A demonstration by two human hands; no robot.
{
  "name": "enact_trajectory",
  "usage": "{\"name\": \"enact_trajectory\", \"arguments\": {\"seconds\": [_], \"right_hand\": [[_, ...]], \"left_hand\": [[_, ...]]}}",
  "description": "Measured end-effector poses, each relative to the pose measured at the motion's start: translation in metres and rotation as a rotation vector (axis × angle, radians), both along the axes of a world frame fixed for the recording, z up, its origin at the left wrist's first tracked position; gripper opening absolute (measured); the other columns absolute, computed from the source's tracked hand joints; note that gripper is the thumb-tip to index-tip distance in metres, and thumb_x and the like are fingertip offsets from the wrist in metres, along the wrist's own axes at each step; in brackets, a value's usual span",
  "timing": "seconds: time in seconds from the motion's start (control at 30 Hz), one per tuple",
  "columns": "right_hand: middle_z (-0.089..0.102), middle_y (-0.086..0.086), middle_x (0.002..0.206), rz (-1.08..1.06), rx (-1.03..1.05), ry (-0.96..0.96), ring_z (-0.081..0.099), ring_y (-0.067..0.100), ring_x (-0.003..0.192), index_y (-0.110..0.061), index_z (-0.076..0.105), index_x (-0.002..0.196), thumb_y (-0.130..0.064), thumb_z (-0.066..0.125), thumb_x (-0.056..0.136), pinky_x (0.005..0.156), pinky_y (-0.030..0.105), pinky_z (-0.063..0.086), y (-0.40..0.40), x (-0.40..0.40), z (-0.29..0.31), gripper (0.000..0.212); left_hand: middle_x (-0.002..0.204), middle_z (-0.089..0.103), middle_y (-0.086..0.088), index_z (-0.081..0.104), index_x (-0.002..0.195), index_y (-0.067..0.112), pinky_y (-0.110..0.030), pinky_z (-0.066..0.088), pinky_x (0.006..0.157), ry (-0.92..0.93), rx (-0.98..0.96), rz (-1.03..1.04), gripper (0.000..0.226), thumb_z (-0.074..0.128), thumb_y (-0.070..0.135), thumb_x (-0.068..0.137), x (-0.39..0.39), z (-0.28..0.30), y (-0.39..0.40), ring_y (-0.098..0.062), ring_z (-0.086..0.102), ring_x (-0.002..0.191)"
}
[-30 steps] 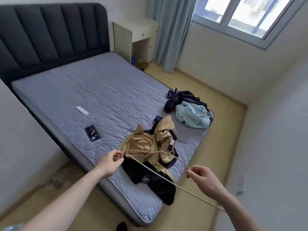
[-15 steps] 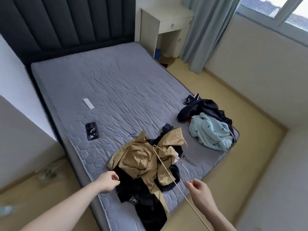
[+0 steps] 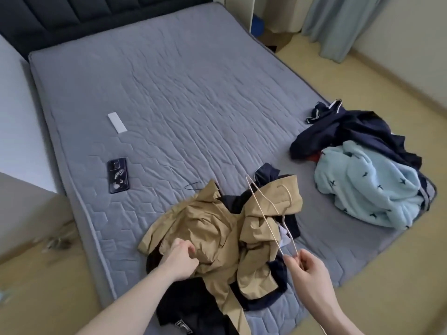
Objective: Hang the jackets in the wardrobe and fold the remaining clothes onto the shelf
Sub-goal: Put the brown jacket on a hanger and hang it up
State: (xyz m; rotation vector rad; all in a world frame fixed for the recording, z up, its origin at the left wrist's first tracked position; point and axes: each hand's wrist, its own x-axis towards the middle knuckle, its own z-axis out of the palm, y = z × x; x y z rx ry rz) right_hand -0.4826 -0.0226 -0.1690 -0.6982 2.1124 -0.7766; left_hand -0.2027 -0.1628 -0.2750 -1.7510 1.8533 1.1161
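A crumpled tan and black jacket (image 3: 217,226) lies at the near edge of the grey mattress (image 3: 169,93). My left hand (image 3: 180,258) grips a fold of its tan fabric. My right hand (image 3: 307,268) pinches a thin pale wire hanger (image 3: 264,213), which slants up over the jacket. At the mattress's right corner sits a pile with a dark navy garment (image 3: 350,131) and a light blue fleece (image 3: 367,189). The wardrobe is out of view.
A phone (image 3: 118,174) and a white remote (image 3: 117,123) lie on the mattress's left part. A thin dark hanger hook (image 3: 192,185) pokes out behind the jacket. A dark padded headboard (image 3: 72,13) stands at the back, a curtain (image 3: 338,25) at the far right, with yellow floor around.
My view has dropped and closed in on the bed. My left hand has let go of the hanger and taken hold of the tan jacket; my right hand keeps the hanger.
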Motion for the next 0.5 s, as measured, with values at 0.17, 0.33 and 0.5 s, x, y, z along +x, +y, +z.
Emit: {"name": "enact_trajectory", "arguments": {"seconds": [0.17,0.33,0.5], "right_hand": [[0.025,-0.011,0.053,0.009,-0.016,-0.008,0.023,0.007,0.050,-0.021,0.024,0.064,-0.024,0.068,0.089,0.054,0.032,0.023,0.006,-0.002,-0.072,0.050],[0.027,-0.010,0.051,0.073,-0.015,-0.005,0.026,0.007,0.050,-0.018,0.026,0.065,-0.013,0.067,0.090,0.047,0.019,0.026,0.026,0.015,-0.093,0.049],[0.026,-0.008,0.051,0.040,0.027,-0.018,0.025,0.007,0.051,-0.018,0.026,0.063,-0.007,0.068,0.089,0.050,0.022,0.022,0.040,0.035,-0.059,0.051]], "left_hand": [[0.156,0.028,-0.005,0.016,0.157,0.017,-0.033,0.039,0.106,-0.030,0.126,0.259,0.115,0.082,0.050,0.069,-0.026,-0.099,0.012,-0.026,0.041,0.139],[0.120,0.068,0.001,0.063,0.116,0.032,-0.035,0.046,0.096,-0.210,-0.186,0.028,0.023,0.059,0.037,0.094,-0.024,-0.132,0.046,-0.025,0.061,0.115],[0.078,0.066,0.010,0.056,0.079,0.031,-0.031,0.040,0.075,0.000,-0.234,0.147,0.016,0.055,0.034,0.094,0.013,-0.084,0.054,-0.015,0.057,0.083]]}}
